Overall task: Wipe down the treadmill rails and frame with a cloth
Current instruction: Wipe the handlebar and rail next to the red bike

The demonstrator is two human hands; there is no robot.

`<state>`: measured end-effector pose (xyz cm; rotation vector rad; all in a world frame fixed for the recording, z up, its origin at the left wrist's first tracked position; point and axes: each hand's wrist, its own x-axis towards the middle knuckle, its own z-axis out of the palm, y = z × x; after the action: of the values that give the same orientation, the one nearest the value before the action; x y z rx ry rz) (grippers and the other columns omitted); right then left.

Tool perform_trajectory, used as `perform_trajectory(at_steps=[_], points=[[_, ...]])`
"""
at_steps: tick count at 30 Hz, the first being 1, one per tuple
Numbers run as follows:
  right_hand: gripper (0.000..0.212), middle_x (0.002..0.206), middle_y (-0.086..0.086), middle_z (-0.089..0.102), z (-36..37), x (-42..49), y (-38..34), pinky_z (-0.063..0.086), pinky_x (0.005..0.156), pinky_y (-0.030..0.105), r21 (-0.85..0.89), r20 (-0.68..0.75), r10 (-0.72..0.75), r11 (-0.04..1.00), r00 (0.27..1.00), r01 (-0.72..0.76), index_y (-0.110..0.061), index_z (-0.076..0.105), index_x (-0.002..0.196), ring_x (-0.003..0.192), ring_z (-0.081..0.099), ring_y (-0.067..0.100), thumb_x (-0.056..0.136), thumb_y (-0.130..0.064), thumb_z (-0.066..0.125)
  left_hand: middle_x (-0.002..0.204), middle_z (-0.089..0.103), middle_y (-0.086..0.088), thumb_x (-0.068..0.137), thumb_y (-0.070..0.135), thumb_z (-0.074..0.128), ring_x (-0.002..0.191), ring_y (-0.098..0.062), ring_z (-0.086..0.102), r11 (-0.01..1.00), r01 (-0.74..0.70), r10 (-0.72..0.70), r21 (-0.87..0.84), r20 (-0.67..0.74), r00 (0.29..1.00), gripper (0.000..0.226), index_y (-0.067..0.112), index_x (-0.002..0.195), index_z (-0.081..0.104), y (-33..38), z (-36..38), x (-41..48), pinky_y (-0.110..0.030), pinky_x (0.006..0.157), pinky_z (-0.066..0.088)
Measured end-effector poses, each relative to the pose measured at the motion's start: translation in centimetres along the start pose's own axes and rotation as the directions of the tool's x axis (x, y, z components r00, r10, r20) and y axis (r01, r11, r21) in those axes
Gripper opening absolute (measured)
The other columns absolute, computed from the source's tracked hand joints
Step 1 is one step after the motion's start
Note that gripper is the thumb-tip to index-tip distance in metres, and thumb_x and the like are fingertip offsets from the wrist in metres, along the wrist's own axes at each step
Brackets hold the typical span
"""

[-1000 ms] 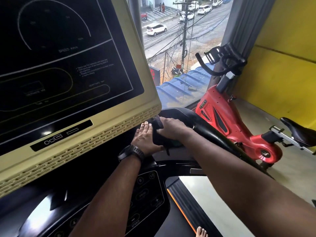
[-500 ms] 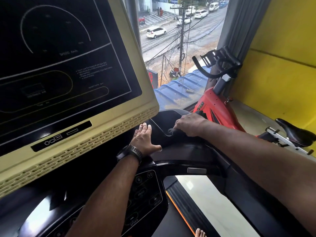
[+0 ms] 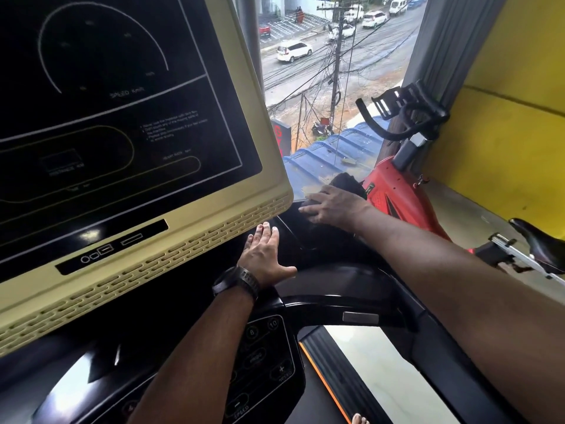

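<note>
Two forearms are reaching forward over the treadmill, past the button panel (image 3: 263,356) that is lying nearest the camera. Just beyond it, the left hand (image 3: 264,255), wearing a wristwatch (image 3: 237,281), is resting flat with fingers spread and thumb out on the black frame (image 3: 336,304) below the cream console (image 3: 171,249); it is holding nothing and seems to be bracing. Farther out and to the right, the right hand (image 3: 331,206) is pressing palm-down on the dark cloth (image 3: 348,185), fingers stretched over it rather than curled tight, at the far curved end of the frame. Most of the cloth is bunching up beyond the knuckles, toward the window. The cloth is therefore sitting under and ahead of the right hand, well apart from the left. The right-side rail is running back from that spot along the right forearm toward the person, so a pull along that long axis looks like the natural next stroke, and the right hand is plainly the one placed for it. Behind it all, a red exercise bike (image 3: 394,191) is standing by the yellow wall (image 3: 504,142).
</note>
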<state>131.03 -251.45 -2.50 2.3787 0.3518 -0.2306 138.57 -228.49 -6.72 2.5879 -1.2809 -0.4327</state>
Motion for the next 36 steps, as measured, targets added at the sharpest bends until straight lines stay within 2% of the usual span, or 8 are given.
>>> perform_trajectory(at_steps=[4, 9, 11, 15, 18, 20, 26, 36], points=[[0.038, 0.16, -0.01, 0.038, -0.5, -0.1, -0.6, 0.039, 0.105, 0.046, 0.003, 0.144, 0.037, 0.999, 0.989, -0.038, -0.035, 0.058, 0.138, 0.146, 0.033, 0.028, 0.102, -0.024, 0.056, 0.166, -0.006, -0.012, 0.081, 0.056, 0.066, 0.153, -0.021, -0.008, 1.0, -0.006, 0.006, -0.002, -0.005, 1.0, 0.111, 0.009, 0.159, 0.003, -0.1, 0.1, 0.1, -0.035, 0.124, -0.004], [0.024, 0.116, -0.012, 0.066, -1.3, 0.3, -3.0, 0.044, 0.102, 0.037, 0.056, 0.339, -0.015, 0.998, 0.941, -0.004, -0.025, 0.068, 0.119, 0.117, 0.053, 0.017, 0.101, -0.018, 0.054, 0.166, -0.005, -0.012, 0.081, 0.055, 0.067, 0.154, -0.021, -0.007, 1.0, -0.008, 0.008, 0.0, -0.005, 1.0, 0.11, 0.009, 0.159, 0.004, -0.1, 0.0, -0.1, -0.035, 0.124, -0.004], [0.024, 0.117, -0.012, 0.066, -0.6, -0.4, -2.9, 0.043, 0.103, 0.036, 0.056, 0.287, -0.053, 0.998, 0.957, 0.039, -0.024, 0.069, 0.117, 0.117, 0.053, 0.017, 0.102, -0.018, 0.052, 0.166, -0.006, -0.012, 0.081, 0.055, 0.067, 0.153, -0.021, -0.008, 1.0, -0.007, 0.007, 0.0, -0.002, 1.0, 0.11, 0.009, 0.159, 0.003, -0.1, 0.0, -0.1, -0.035, 0.124, -0.004], [0.033, 0.149, -0.012, 0.053, 0.6, -0.7, -0.5, 0.039, 0.113, 0.04, 0.099, -0.011, -0.125, 0.987, 0.992, 0.125, -0.034, 0.066, 0.13, 0.14, 0.044, 0.022, 0.102, -0.021, 0.055, 0.166, -0.007, -0.012, 0.082, 0.057, 0.064, 0.153, -0.021, -0.008, 1.0, 0.001, -0.001, 0.024, 0.003, 1.0, 0.11, 0.009, 0.159, 0.002, 0.0, 0.1, -0.1, -0.036, 0.124, -0.004], [0.029, 0.141, -0.003, 0.06, 0.0, 2.0, -1.4, 0.047, 0.107, 0.043, 0.084, -0.123, -0.167, 0.98, 0.978, 0.178, -0.026, 0.073, 0.119, 0.139, 0.049, 0.027, 0.094, -0.014, 0.065, 0.166, -0.008, -0.011, 0.082, 0.057, 0.063, 0.153, -0.021, -0.01, 0.999, -0.004, 0.004, 0.032, 0.005, 1.0, 0.11, 0.009, 0.159, 0.001, 0.0, 0.1, 0.1, -0.035, 0.124, -0.005], [0.02, 0.127, -0.005, 0.065, -0.1, 3.6, -2.5, 0.05, 0.101, 0.037, 0.051, -0.034, -0.203, 0.978, 0.979, 0.204, -0.026, 0.075, 0.109, 0.13, 0.055, 0.022, 0.093, -0.016, 0.066, 0.166, -0.009, -0.011, 0.082, 0.056, 0.064, 0.153, -0.02, -0.01, 1.0, -0.007, 0.007, 0.022, 0.004, 1.0, 0.11, 0.01, 0.159, 0.001, -0.1, 0.2, 0.1, -0.035, 0.124, -0.005], [0.031, 0.139, -0.003, 0.061, 0.0, 4.4, -2.6, 0.04, 0.109, 0.038, -0.001, 0.171, -0.209, 0.977, 0.963, 0.212, -0.02, 0.067, 0.125, 0.131, 0.055, 0.021, 0.105, -0.015, 0.044, 0.166, -0.007, -0.011, 0.082, 0.055, 0.066, 0.153, -0.02, -0.009, 1.0, -0.016, 0.016, 0.001, -0.002, 1.0, 0.11, 0.01, 0.159, 0.002, -0.3, 0.2, 0.0, -0.036, 0.125, -0.003], [0.03, 0.132, -0.004, 0.066, -3.3, 2.6, -2.8, 0.045, 0.099, 0.037, -0.026, 0.361, 0.01, 1.0, 0.932, -0.001, -0.024, 0.065, 0.13, 0.126, 0.055, 0.023, 0.105, -0.02, 0.049, 0.167, -0.005, -0.011, 0.081, 0.056, 0.067, 0.154, -0.02, -0.007, 1.0, -0.014, 0.014, 0.008, -0.013, 1.0, 0.11, 0.01, 0.159, 0.004, -0.3, 0.1, -0.1, -0.035, 0.124, -0.004]])
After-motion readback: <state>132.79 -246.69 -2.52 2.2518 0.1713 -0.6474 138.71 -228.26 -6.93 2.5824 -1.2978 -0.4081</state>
